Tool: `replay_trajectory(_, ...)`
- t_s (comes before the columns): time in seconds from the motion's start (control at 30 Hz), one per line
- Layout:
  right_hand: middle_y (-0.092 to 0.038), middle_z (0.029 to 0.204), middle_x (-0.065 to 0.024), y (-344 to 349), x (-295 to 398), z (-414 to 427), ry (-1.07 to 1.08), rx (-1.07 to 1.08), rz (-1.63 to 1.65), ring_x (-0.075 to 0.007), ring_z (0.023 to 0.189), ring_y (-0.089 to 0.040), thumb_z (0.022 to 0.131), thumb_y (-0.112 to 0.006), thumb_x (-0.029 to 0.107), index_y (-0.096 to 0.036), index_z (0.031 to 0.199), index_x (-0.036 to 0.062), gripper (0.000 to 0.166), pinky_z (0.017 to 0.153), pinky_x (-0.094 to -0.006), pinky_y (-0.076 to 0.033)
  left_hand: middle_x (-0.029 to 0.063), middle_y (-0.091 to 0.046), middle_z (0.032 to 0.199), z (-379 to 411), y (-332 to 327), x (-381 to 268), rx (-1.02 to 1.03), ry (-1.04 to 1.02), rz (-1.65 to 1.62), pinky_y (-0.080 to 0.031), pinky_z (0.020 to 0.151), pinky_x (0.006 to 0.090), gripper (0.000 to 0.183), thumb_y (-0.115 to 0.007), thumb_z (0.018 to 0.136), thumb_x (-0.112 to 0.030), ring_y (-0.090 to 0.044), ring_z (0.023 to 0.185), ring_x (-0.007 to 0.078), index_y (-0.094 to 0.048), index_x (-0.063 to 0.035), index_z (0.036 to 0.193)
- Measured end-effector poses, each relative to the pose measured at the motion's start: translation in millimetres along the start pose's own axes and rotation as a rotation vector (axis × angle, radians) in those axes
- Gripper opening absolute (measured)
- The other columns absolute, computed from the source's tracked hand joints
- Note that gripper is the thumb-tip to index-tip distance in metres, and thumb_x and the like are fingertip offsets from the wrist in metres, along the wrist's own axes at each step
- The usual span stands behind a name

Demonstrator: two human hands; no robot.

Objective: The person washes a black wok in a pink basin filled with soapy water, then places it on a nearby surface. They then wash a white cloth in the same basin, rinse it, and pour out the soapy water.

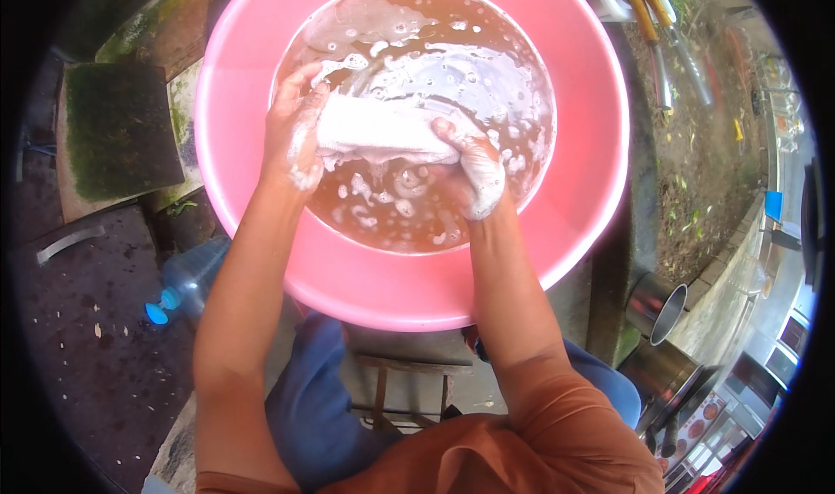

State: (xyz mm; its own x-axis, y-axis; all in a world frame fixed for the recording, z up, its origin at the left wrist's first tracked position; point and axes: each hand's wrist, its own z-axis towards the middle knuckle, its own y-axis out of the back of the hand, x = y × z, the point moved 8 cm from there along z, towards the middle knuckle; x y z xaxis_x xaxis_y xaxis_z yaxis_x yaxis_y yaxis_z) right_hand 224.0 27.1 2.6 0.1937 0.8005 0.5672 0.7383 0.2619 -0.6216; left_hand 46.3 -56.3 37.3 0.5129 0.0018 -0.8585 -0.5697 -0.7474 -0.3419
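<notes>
A large pink plastic basin (580,135) holds brownish, soapy water (391,213) with patches of white foam. Over the water, a white wet cloth (385,129) is stretched sideways between both hands, bunched into a roll. My left hand (297,129) grips its left end, thumb on the near side and fingers behind, with suds on the wrist. The other end is held by my right hand (473,168), its thumb on top and foam covering the back; its lower fingers are blurred and partly hidden.
A clear plastic bottle (196,275) with a blue cap lies at the left on dark, wet paving. Beneath the basin's near side stands a wooden stool (417,365). Metal pots (655,308) and wooden-handled tools (642,14) are at the right, beside bare soil (685,161).
</notes>
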Motion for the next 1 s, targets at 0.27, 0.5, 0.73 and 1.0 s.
replay_trajectory(0.27, -0.058, 0.113, -0.0149, -5.9, 14.2, -4.1, 0.093, 0.018, 0.207, -0.0256, 0.104, -0.057, 0.086, -0.062, 0.016, -0.047, 0.119, -0.0033, 0.041, 0.090, -0.0377, -0.049, 0.0152, -0.064, 0.102, -18.8, -24.2, -16.4, 0.508, -0.128, 0.737, -0.051, 0.078, 0.0295, 0.032, -0.066, 0.083, -0.013, -0.062, 0.090, 0.0188, -0.062, 0.0022, 0.111)
replay_trajectory(0.5, -0.063, 0.084, -0.0136, -5.7, 22.5, -8.0, 0.155, -0.036, -0.132, -0.0242, 0.081, -0.063, 0.088, -0.062, 0.023, -0.053, 0.107, -0.0046, 0.034, 0.066, -0.0350, -0.053, 0.0096, -0.064, 0.095, 6.3, 12.6, -7.8, 0.231, 0.063, 0.547, -0.051, 0.071, 0.0289, 0.022, -0.068, 0.083, -0.015, -0.061, 0.081, 0.0162, -0.062, -0.0002, 0.098)
replay_trajectory(0.73, -0.056, 0.116, -0.0155, -13.0, -33.3, 8.3, -0.091, -0.032, 0.513, -0.0288, 0.104, -0.056, 0.095, -0.043, 0.044, -0.049, 0.124, 0.0072, 0.047, 0.082, -0.0452, -0.050, 0.0049, -0.063, 0.076, -53.1, -50.7, 26.5, 0.144, -0.006, 0.484, -0.047, 0.053, 0.0286, 0.021, -0.059, 0.090, -0.022, -0.060, 0.062, 0.0121, -0.061, -0.0021, 0.082)
replay_trajectory(1.0, -0.057, 0.074, -0.0021, -25.5, -39.8, 2.8, -0.106, -0.249, 0.154, -0.0134, 0.068, -0.057, 0.097, -0.045, 0.035, -0.054, 0.084, 0.0099, 0.030, 0.057, -0.0264, -0.048, 0.0148, -0.063, 0.086, -27.8, -60.5, 60.5, 0.154, -0.161, 0.837, -0.050, 0.069, 0.0357, 0.010, -0.056, 0.087, -0.011, -0.062, 0.078, 0.0249, -0.061, -0.0020, 0.088)
